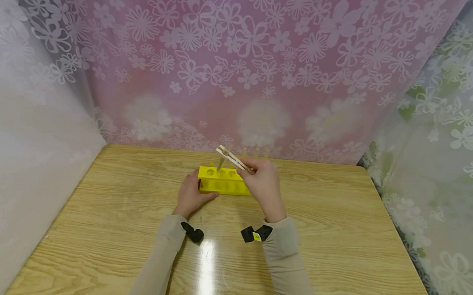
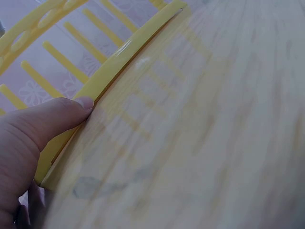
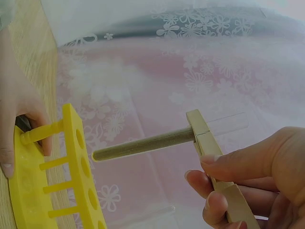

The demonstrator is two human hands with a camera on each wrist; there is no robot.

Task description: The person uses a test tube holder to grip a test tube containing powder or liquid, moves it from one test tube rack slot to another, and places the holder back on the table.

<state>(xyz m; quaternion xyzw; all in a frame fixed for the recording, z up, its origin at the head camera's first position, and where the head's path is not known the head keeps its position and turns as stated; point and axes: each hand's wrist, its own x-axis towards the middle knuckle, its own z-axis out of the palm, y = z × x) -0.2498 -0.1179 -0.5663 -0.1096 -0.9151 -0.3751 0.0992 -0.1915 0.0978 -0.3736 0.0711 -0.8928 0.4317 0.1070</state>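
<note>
A yellow test tube rack (image 1: 224, 187) stands toward the back of the table. My left hand (image 1: 191, 197) grips its left end, the thumb (image 2: 66, 112) lying along the front of the base; the other fingers are mostly hidden. My right hand (image 1: 264, 184) holds a wooden test tube clamp (image 3: 205, 138) between thumb and fingers. The clamp's jaws are around a clear test tube (image 3: 143, 144), which has greyish-brown contents in its lower part. In the right wrist view the tube's rounded bottom is just above the rack's holes (image 3: 86, 167), tilted and apart from them.
The wooden table (image 1: 127, 231) runs out to both sides and toward me. A pink flowered curtain (image 1: 224, 75) hangs behind its back edge, with pale hangings at left and right. Several faint upright shapes (image 1: 256, 153) show behind my right hand.
</note>
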